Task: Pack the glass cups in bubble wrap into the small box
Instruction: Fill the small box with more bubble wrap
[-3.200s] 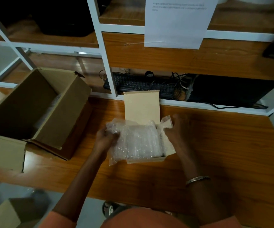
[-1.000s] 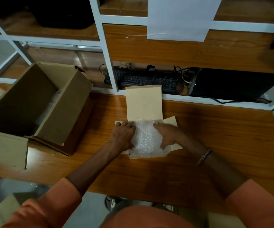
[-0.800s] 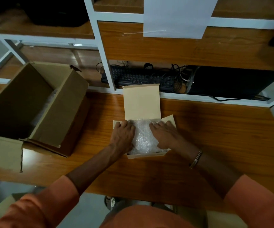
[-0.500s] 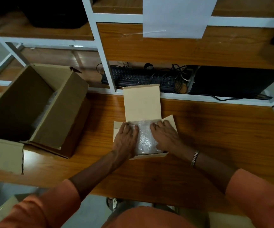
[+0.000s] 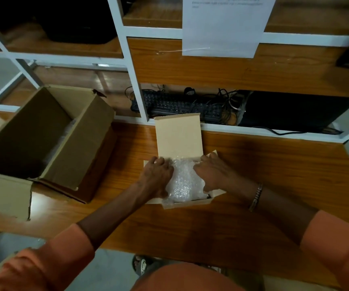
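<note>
1. Bubble wrap bundle (image 5: 183,181) sits inside the small box (image 5: 190,203) on the wooden table (image 5: 274,164); cups within not visible through the wrap.
2. Left hand (image 5: 156,177) lies flat on the bundle's left side, fingers extended, pressing down. Holds nothing.
3. Right hand (image 5: 213,175) likewise flat on the right side, fingers pointing away from the body, pressing.
4. Bundle lies directly between the hands, long axis running away from the person; both hands equally near.
5. Box lid flap (image 5: 178,135) stands up at the far edge, just beyond the fingertips. Judgement: closing means reaching forward over the bundle and folding it back towards the body.
6. Large open carton (image 5: 81,148) to the left, apart from the small box.
</note>
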Tool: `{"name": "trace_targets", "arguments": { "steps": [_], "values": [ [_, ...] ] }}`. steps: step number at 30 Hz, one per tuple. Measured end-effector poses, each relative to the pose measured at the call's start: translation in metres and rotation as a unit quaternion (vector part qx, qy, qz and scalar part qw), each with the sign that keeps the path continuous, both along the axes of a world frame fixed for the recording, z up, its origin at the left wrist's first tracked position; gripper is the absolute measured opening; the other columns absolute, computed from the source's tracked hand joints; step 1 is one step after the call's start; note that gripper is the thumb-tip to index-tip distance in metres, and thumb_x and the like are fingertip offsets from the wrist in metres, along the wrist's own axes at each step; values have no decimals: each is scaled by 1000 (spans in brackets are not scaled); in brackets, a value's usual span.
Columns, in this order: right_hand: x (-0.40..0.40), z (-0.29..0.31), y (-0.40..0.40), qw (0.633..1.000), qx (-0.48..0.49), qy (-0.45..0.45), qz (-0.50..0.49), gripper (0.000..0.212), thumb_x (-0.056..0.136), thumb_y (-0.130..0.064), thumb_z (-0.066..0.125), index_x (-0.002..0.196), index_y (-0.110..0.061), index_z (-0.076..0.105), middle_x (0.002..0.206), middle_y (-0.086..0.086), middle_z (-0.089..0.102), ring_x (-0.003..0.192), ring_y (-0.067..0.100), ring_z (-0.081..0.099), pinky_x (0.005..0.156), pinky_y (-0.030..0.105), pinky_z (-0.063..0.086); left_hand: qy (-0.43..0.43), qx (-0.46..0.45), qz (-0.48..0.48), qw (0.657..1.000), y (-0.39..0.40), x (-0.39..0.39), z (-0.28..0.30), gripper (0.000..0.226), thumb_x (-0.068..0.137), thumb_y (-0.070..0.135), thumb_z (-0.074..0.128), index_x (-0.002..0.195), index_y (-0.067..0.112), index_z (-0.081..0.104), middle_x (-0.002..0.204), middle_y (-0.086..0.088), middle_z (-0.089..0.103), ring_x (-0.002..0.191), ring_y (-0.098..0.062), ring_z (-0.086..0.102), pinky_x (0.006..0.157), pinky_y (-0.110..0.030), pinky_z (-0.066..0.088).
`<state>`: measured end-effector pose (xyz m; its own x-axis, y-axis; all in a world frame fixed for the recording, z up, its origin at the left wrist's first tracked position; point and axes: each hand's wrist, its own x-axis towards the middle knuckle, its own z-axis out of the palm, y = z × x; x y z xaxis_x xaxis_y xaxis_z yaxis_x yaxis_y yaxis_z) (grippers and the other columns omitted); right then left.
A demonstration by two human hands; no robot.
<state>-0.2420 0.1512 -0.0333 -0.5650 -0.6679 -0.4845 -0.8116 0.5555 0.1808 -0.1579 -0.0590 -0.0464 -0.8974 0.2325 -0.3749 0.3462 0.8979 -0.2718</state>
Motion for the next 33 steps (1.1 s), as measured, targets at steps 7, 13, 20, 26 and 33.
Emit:
{"name": "trace_targets", "arguments": {
  "steps": [7, 13, 20, 26, 33],
  "values": [
    [15, -26, -2, 998, -23, 65, 11, 85, 71, -50, 88, 133, -4, 55, 129, 13, 62, 122, 32, 48, 97, 49, 38, 22, -51, 39, 998, 11, 0, -20, 122, 74, 73, 77, 158, 1, 25, 163, -25, 33, 149, -42, 34, 124, -64, 21],
    [18, -41, -1, 994, -87, 53, -32, 80, 66, -32, 82, 132, -6, 46, 124, 16, 62, 113, 31, 53, 94, 45, 39, 51, 39, 109, 992, 13, 11, -35, 97, 74, 46, 79, 150, 6, 34, 151, -19, 46, 139, -38, 41, 121, -56, 28],
    [-1, -20, -1, 988, -90, -90, -90, 92, 75, -50, 84, 147, -11, 43, 145, 13, 54, 133, 32, 49, 110, 45, 40, -20, 109, 136, 984, 8, 16, -27, 118, 91, 48, 72, 167, 6, -8, 176, -18, 9, 163, -35, -1, 127, -65, -7],
    [1, -13, -20, 968, -189, -137, -95, 117, 67, -66, 87, 159, -19, 31, 153, 6, 43, 143, 30, 41, 111, 49, 45, 4, 182, 109, 977, 3, 8, -16, 122, 81, 65, 77, 168, 8, 11, 172, -11, 25, 155, -30, 28, 126, -50, 25],
    [16, -33, -25, 981, -180, -45, -58, 116, 58, -59, 92, 151, -20, 35, 142, 6, 38, 129, 32, 42, 97, 45, 53, 45, 150, 123, 980, 10, 7, -43, 129, 64, 87, 72, 158, 7, 36, 159, -13, 47, 141, -33, 47, 113, -49, 37]
  ]
}}
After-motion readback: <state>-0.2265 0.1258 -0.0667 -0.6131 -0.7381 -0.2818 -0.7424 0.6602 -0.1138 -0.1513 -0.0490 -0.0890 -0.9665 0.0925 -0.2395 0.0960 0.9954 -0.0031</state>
